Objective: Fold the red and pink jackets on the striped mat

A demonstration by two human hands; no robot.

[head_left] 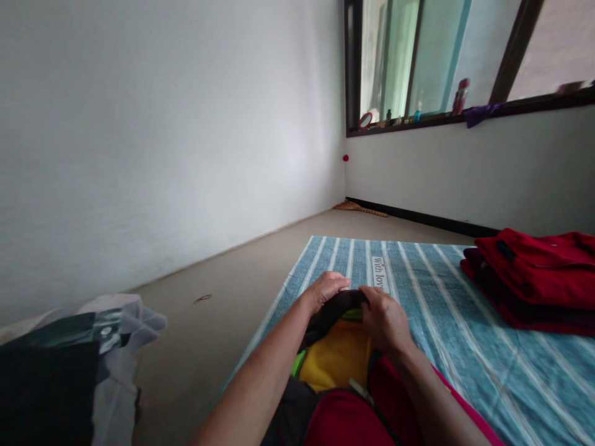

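Observation:
A red and black zip-up jacket (346,416) lies at the front of the striped blue sheet (427,272). Its yellow lining (338,353) shows through the opening, with bits of bright green at the edge. My right hand (385,314) is closed on the dark collar-like edge, thumb and fingers pinching the cloth. On the other side of that edge, my left hand (328,288) has its fingers bent over the dark fabric. The undersides of both hands' fingers are partly hidden. Printed letters on the sheet show just beyond my hands.
Folded red and dark clothes (539,275) are stacked at the right of the sheet. Lower left is a whitish plastic bag (121,322) with dark contents. A thin loop (202,298) lies on the floor. Small bottles and a mirror (365,121) stand on the windowsill.

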